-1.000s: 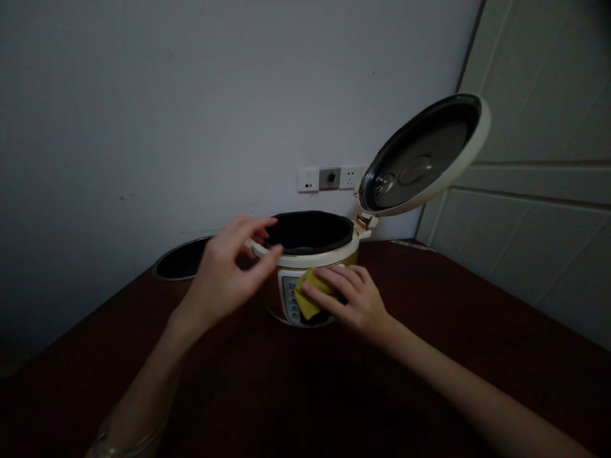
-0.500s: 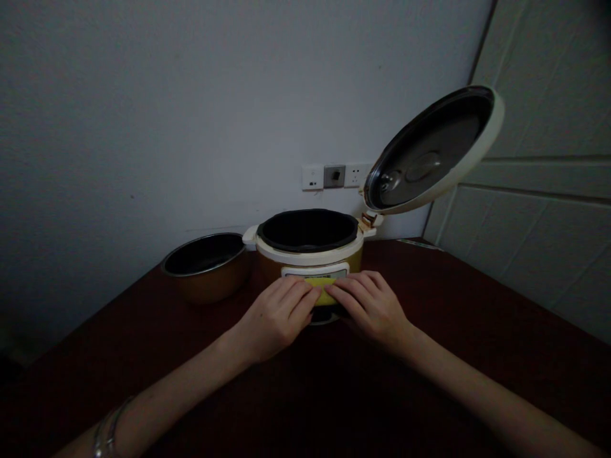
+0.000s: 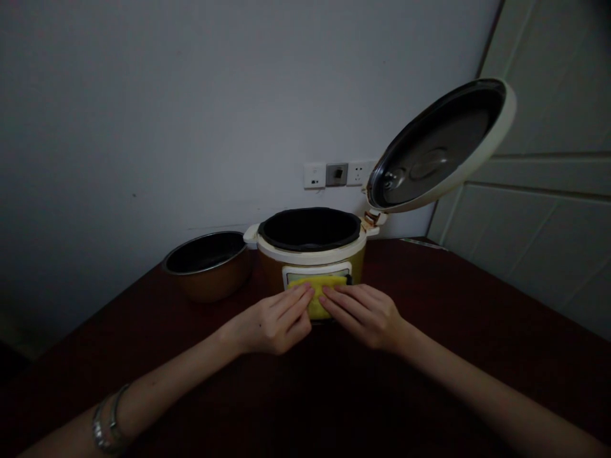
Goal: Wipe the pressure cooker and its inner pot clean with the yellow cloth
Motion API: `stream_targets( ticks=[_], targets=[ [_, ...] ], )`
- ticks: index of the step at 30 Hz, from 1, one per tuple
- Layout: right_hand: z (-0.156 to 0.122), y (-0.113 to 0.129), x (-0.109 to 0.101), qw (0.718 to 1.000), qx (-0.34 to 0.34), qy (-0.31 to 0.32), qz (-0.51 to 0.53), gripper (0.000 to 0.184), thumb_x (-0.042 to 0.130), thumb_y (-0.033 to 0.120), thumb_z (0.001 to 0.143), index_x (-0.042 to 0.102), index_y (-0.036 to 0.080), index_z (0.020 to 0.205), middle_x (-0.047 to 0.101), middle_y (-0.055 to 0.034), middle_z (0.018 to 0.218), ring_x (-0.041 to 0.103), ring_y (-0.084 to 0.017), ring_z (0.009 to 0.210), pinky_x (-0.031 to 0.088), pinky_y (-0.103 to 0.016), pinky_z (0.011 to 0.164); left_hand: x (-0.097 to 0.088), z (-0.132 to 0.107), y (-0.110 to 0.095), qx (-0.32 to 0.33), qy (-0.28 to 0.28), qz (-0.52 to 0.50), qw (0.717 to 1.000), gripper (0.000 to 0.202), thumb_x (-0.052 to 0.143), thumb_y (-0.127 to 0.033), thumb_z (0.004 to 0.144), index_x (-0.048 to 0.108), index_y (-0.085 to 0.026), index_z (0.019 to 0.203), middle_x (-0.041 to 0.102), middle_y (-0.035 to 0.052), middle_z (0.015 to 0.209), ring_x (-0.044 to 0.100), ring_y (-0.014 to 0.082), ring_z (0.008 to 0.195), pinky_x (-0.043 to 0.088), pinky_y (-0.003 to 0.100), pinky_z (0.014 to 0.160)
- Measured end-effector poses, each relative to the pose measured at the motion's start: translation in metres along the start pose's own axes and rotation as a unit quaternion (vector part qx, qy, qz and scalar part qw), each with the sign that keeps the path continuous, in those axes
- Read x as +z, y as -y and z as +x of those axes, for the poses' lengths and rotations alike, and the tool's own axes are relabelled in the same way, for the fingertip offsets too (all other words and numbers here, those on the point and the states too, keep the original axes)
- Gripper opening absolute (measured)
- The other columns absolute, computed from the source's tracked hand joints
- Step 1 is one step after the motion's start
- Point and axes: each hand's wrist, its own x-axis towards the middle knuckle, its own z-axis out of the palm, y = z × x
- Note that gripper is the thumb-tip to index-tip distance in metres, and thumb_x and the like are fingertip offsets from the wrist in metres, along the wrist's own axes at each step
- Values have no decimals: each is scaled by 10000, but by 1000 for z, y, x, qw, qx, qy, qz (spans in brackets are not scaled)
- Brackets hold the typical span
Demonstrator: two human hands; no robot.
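Note:
A yellow cloth [image 3: 317,310] lies against the front panel of a rice cooker [image 3: 272,264], covering much of the panel. My left hand [image 3: 277,320] grips the cloth from the left with its fingers closed. From the right, my right hand [image 3: 365,313] presses its fingers together on the same cloth. Both sets of fingertips nearly meet at the middle. The cooker has a white rim and a dark pot opening, and its lid [image 3: 443,149] stands raised to the right on a hinge.
An inner pot [image 3: 210,283], orange-brown outside and dark inside, stands left of the cooker on the dark red table [image 3: 429,305]. Behind are a pale wall with sockets [image 3: 356,173] and, on the right, a panelled white surface [image 3: 539,235].
Both hands have shifted slightly down, and more of the yellow cloth shows, spread wider across the cooker's front. The camera view has moved a little.

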Motion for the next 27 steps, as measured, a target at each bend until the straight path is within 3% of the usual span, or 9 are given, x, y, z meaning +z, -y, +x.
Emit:
stream_targets(
  ticks=[7,13,17,20,23,27],
  targets=[
    [-15,23,11,999,11,12,35,318,356,99,934,668,89,991,721,-93,942,629,-170,824,546,-293,687,14,-26,-17,27,15,-11,999,81,547,-89,806,617,-53,825,695,219,1002,638,270,1048,544,354,908],
    [-30,42,24,997,17,40,70,278,383,90,925,656,74,970,711,-108,897,614,-172,735,509,-292,589,25,-42,-34,37,59,-28,997,106,535,-125,828,621,-89,777,707,194,972,664,236,991,558,337,877],
    [-28,49,17,995,21,62,75,321,341,114,945,662,99,935,710,-94,859,591,-158,673,478,-286,557,19,-42,-40,43,74,-46,995,112,531,-112,826,618,-100,756,715,179,938,680,229,941,567,338,857],
    [-13,36,-3,997,8,46,62,342,318,115,950,660,92,965,712,-107,909,608,-171,730,485,-304,593,-1,-23,-29,55,41,-36,997,111,523,-114,833,621,-92,785,718,174,941,671,242,972,558,349,880],
    [4,7,-21,1000,9,18,16,308,354,135,949,657,117,1004,704,-113,1008,622,-203,889,502,-331,678,-20,7,-6,2,11,-7,1000,114,522,-106,837,625,-60,859,694,190,1043,639,256,1046,547,334,904],
    [14,-27,-24,999,19,-10,-47,219,458,113,912,660,132,992,703,-122,1014,626,-218,938,522,-343,710,-21,34,20,17,23,70,997,84,530,-84,845,611,-79,870,677,196,1091,614,274,1085,541,372,914]
  ],
)
